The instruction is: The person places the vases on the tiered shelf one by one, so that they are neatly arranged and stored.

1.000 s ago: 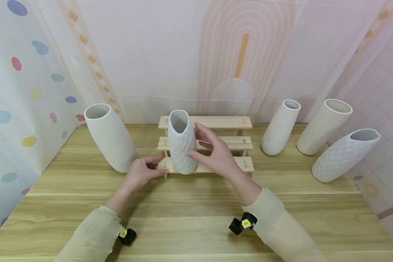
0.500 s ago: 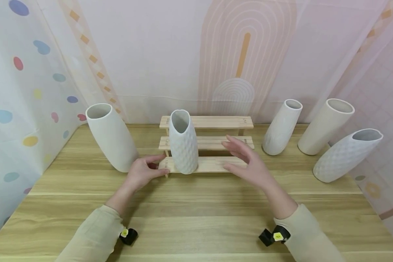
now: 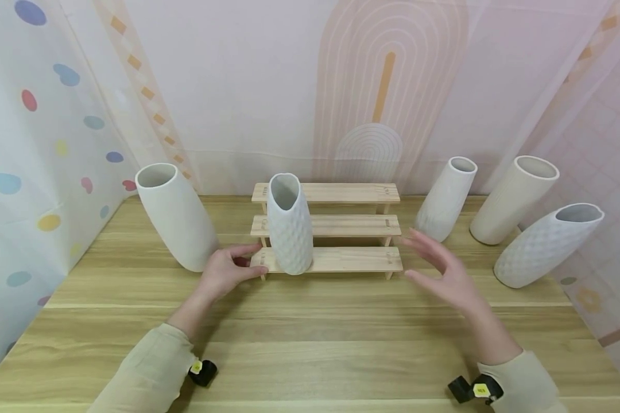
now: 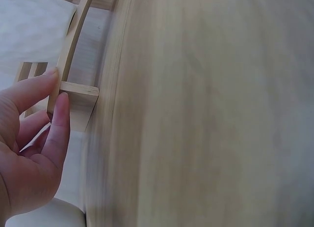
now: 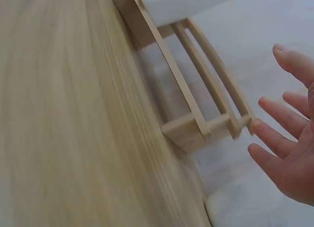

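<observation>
A white dimpled vase [image 3: 291, 235] with a notched mouth stands upright toward the left end of the lowest step of a three-tier wooden rack [image 3: 356, 259]. My left hand [image 3: 225, 272] pinches the left end of that step between thumb and fingers, as the left wrist view also shows of the hand [image 4: 37, 138] and the rack [image 4: 73, 45]. Just past the rack's right end, my right hand [image 3: 446, 278] holds nothing, its fingers spread and apart from the wood. In the right wrist view the right hand [image 5: 289, 124] is likewise off the rack [image 5: 171, 70].
A smooth white vase [image 3: 178, 221] stands left of the rack, close to my left hand. Three more vases are at the right: a narrow white one [image 3: 444, 201], a cream cylinder [image 3: 511, 201] and a diamond-textured one [image 3: 542, 249]. A curtain [image 3: 237, 86] hangs behind the table [image 3: 310, 344].
My right hand has let go of the dimpled vase and moved right, past the rack's right end. The vase stays on the lowest step. My left hand keeps its grip on the rack.
</observation>
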The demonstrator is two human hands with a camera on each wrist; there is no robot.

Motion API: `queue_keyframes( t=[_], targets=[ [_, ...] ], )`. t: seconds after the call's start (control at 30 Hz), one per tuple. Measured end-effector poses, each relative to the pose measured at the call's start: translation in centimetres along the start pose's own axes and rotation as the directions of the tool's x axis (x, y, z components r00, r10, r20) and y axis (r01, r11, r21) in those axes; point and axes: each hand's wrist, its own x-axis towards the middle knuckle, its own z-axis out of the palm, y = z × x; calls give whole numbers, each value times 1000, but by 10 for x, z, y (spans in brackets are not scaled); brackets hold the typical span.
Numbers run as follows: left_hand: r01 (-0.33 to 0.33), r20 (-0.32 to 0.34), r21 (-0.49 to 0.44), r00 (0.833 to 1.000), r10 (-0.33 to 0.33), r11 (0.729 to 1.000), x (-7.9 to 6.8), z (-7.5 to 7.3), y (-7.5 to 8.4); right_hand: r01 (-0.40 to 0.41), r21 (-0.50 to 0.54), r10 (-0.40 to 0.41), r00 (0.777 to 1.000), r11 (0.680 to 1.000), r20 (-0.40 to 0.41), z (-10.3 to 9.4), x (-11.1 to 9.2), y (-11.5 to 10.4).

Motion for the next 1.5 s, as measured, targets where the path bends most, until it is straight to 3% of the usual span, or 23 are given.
queue_keyframes(
  t=[0.27, 0.5, 0.67, 0.8, 1.0, 1.13, 1.23, 1.3, 1.33, 1.4, 1.5],
  targets=[
    [-20, -2, 11, 1000, 20, 1000, 1, 1, -2, 30, -19, -31, 996, 999, -79, -30, -18, 7],
    [-12, 1, 11, 1000, 12, 1000, 2, 0, -3, -17, -78, 9, 994, 997, -107, -63, -33, -3],
    [-15, -1, 16, 1000, 15, 1000, 1, 0, -2, -65, -165, 35, 984, 984, -177, -87, -41, -11],
    [-13, 0, 19, 1000, 13, 1000, 2, 0, -2, -87, -102, 63, 973, 991, -222, -107, -48, -20],
    [-9, 1, 20, 1000, 9, 1000, 1, 0, -2, 7, 113, 27, 954, 994, -298, -129, -52, -28],
    [-7, 0, 18, 1000, 7, 1000, 1, -1, -1, 119, 135, -63, 930, 984, -362, -143, -56, -29],
    [-9, -1, 21, 1000, 9, 1000, 1, -1, -1, 204, 88, -151, 900, 975, -408, -155, -58, -26],
    [-10, -1, 22, 1000, 10, 1000, 2, -1, -1, 196, 5, -174, 878, 980, -446, -163, -60, -24],
    [-10, 1, 21, 1000, 10, 1000, 2, -1, -1, 183, -29, -175, 868, 983, -465, -166, -61, -23],
    [-10, 4, 20, 1000, 10, 1000, 2, -1, -1, 60, -168, -141, 839, 984, -526, -172, -63, -24],
    [-9, 6, 16, 1000, 9, 1000, 1, -1, -1, -132, -300, -82, 791, 945, -606, -178, -63, -23]
  ],
)
